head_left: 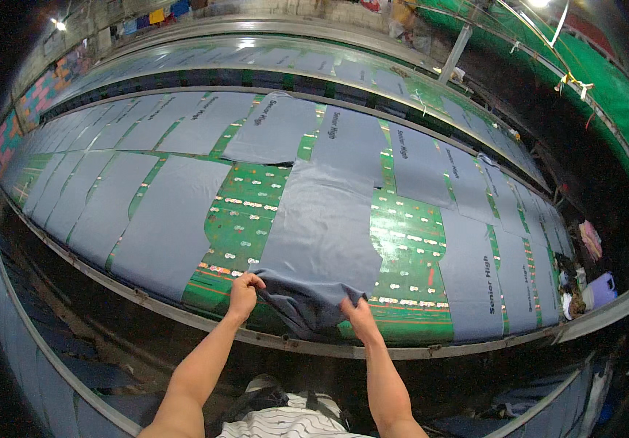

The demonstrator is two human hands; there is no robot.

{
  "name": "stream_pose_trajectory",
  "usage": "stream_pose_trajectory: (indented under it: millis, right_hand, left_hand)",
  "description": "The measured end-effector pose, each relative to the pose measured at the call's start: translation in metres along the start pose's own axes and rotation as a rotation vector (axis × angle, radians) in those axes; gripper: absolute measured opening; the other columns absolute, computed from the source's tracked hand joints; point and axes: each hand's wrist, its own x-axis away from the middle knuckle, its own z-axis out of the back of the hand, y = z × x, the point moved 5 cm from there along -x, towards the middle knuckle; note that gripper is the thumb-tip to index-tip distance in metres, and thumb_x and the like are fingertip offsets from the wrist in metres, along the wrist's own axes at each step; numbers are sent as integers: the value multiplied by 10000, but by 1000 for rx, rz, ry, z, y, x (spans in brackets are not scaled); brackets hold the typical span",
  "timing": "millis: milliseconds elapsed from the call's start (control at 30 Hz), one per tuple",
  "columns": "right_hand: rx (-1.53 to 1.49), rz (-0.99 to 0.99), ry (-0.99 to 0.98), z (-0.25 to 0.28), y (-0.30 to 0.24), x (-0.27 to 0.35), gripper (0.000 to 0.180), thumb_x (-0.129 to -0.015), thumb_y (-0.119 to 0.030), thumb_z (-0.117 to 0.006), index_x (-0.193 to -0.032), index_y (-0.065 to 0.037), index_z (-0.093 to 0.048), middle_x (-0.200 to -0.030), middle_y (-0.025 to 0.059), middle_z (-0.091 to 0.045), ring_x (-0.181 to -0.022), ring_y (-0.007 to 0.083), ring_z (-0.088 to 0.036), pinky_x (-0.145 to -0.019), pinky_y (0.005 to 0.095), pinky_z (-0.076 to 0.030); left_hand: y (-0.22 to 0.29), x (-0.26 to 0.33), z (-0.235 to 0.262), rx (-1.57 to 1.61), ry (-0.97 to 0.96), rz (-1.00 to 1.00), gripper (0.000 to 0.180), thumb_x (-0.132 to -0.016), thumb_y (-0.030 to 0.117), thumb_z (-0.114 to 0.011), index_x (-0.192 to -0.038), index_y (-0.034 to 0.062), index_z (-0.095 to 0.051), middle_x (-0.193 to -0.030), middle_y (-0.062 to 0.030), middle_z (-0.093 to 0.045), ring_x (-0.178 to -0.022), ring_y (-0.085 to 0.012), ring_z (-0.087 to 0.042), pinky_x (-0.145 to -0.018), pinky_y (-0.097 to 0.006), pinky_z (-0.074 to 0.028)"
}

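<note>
A grey-blue cut fabric panel (322,226) lies on the long green printing table (409,292) in front of me. Its near end is lifted and bunched into dark folds between my hands. My left hand (244,290) pinches the left corner of that end. At the right corner, my right hand (358,314) is closed on the same panel and slightly blurred. The far part of the panel lies flat, and bare green table shows on both sides of it. To the left lies another plain fabric panel (165,219), flat and apart from my hands.
Rows of similar panels cover the table, some with dark printed lettering, such as the printed panel (479,277) at right. A metal rail (271,342) edges the near side. Behind stands a second long table (256,58). A purple container (600,290) sits at the right end.
</note>
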Motion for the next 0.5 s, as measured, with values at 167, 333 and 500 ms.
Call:
stream_pose_trajectory:
  millis: [167,333,500]
  right_hand:
    - [366,-94,-312,-21,-7,34,568,-836,-122,-788,-1319,47,-543,-1225,96,-649,-1091,216,-601,-973,357,-465]
    - [-113,37,-150,-29,14,24,418,-953,-107,-668,-1341,-34,-530,-1185,18,-625,-1016,135,-593,-860,319,-506]
    - [193,-73,-288,-74,10,43,469,-923,-168,-719,-1297,56,-544,-1179,84,-645,-1067,210,-592,-959,362,-473]
  left_hand:
    - [-7,5,-3,171,-56,146,220,-813,-51,-646,-1016,31,-670,-945,-47,-621,-841,-140,-584,-825,-277,-463]
    - [-12,49,-48,154,-445,287,389,-811,40,-790,-1144,44,-588,-953,-68,-641,-793,-161,-668,-684,-311,-595]
    - [-11,61,-72,19,-489,410,264,-792,143,-840,-833,18,-611,-797,-68,-675,-711,-160,-659,-624,-325,-545]
